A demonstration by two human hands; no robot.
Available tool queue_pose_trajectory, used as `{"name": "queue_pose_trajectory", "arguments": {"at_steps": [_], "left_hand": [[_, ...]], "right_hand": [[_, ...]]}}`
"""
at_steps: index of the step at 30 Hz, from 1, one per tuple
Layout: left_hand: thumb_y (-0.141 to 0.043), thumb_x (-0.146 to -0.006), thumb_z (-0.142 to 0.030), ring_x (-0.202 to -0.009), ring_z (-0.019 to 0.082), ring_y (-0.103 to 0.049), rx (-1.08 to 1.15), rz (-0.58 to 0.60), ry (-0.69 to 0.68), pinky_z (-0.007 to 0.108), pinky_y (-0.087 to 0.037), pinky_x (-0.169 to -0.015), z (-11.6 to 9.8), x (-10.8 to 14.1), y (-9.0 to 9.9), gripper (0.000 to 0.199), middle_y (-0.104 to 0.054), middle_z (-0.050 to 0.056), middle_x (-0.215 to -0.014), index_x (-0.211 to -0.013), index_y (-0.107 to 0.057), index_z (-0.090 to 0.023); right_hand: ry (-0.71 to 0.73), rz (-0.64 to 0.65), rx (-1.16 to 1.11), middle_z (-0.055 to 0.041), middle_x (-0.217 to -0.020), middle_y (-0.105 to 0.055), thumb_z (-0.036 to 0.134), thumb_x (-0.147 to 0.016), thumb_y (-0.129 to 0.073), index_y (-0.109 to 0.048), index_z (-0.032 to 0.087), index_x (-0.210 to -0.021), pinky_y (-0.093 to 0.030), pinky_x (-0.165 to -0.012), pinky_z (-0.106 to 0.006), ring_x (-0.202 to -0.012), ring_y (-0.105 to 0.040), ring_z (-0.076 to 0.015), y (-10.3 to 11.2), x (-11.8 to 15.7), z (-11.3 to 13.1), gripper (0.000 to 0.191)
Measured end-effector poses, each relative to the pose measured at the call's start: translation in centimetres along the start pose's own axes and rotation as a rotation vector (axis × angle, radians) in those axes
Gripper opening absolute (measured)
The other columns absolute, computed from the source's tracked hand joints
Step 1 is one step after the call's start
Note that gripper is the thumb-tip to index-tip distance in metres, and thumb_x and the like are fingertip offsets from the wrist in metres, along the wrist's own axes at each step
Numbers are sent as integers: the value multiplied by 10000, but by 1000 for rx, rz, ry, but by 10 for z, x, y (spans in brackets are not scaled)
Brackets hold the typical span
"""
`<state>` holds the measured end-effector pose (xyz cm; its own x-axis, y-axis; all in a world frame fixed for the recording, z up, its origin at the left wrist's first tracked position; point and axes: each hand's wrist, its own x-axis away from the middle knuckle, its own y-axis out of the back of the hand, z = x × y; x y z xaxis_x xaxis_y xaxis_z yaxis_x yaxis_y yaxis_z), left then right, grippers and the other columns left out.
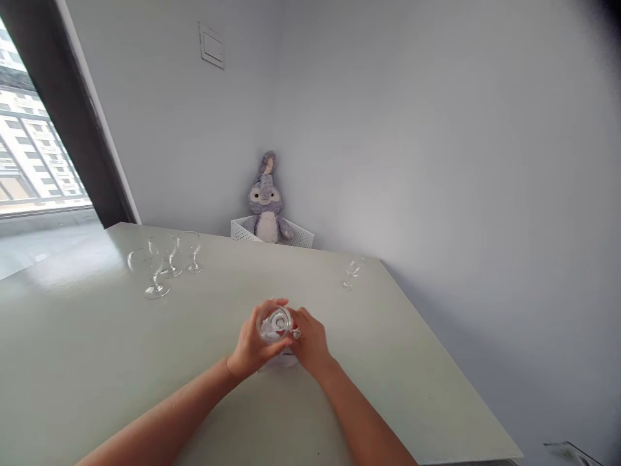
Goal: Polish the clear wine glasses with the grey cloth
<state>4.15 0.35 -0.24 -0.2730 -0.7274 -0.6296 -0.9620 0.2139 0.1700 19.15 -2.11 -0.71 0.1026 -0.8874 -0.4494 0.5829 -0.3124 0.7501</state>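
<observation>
My left hand (250, 343) is closed around the bowl of a clear drinking glass (274, 323), its rim tipped up toward me, over the near middle of the table. Against the glass's right side is my right hand (310, 340), fingers curled in and partly hidden behind it. A small pale, crumpled-looking bit (295, 332) shows at the right fingers; I cannot make out what it is. Below the hands a whitish, half-transparent thing (286, 358) lies on or just above the tabletop, mostly covered.
On the pale table (204, 336), three stemmed glasses stand at the left: a front one (156, 288) and two behind, including a right-hand one (193, 266). A smaller stemmed glass (348, 283) stands at the back right. Beyond the far edge, a plush rabbit (266, 223) sits in a white basket (303, 238).
</observation>
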Motion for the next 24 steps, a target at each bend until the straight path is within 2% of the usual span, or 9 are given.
{"name": "queue_pose_trajectory", "arguments": {"at_steps": [3, 6, 9, 11, 14, 17, 24], "left_hand": [[-672, -658, -401, -1178, 261, -419, -140, 154, -8, 436, -292, -1006, 5, 8, -11, 737, -450, 138, -1276, -1264, -288, -233], [-646, -671, -438, -1242, 273, -329, -343, 248, 74, 436, -278, -1009, 19, 10, -12, 842, -345, 124, -1363, -1347, -185, -241], [-602, -710, -425, -1214, 267, -367, -495, 429, 133, 428, -278, -1009, 37, 9, -8, 665, -437, 83, -1302, -1293, -340, -246], [-568, -736, -418, -1193, 252, -393, -546, 509, 132, 414, -273, -1017, 45, 8, -6, 541, -482, 63, -1260, -1230, -433, -242], [-525, -765, -429, -1183, 226, -402, -576, 539, 120, 392, -274, -1025, 48, 8, -3, 483, -491, 43, -1251, -1206, -459, -242], [-509, -773, -446, -1183, 218, -400, -582, 549, 109, 383, -278, -1025, 48, 9, -2, 474, -493, 34, -1249, -1200, -460, -244], [-519, -769, -433, -1181, 222, -404, -584, 537, 92, 382, -296, -1013, 52, 12, -2, 480, -493, 38, -1246, -1207, -450, -247]], "right_hand": [[-23, 50, -29, -13, -798, -604, 376, -821, -448, -618, 244, -874, -387, -566, -216, -624, -551, -122, -9, 2, -1, 222], [-168, -73, -56, -33, -831, -629, 407, -847, -392, -619, 214, -877, -407, -626, -230, -674, -575, -139, -6, -6, -20, 299], [-398, -228, -52, -72, -839, -652, 435, -821, -402, -628, 166, -864, -417, -711, -263, -771, -592, -179, 10, -21, -59, 355], [-568, -274, -13, -77, -843, -661, 426, -794, -414, -634, 162, -848, -418, -721, -270, -797, -593, -195, 25, -29, -91, 347], [-712, -297, 46, -85, -855, -664, 369, -771, -422, -642, 167, -814, -414, -667, -262, -770, -597, -201, 44, -34, -135, 302], [-821, -288, 92, -94, -887, -663, 345, -755, -438, -650, 171, -805, -400, -603, -249, -757, -599, -202, 54, -32, -164, 278], [-908, -242, 139, -106, -928, -653, 336, -762, -451, -645, 169, -896, -382, -589, -243, -816, -595, -213, 54, -33, -190, 289]]}}
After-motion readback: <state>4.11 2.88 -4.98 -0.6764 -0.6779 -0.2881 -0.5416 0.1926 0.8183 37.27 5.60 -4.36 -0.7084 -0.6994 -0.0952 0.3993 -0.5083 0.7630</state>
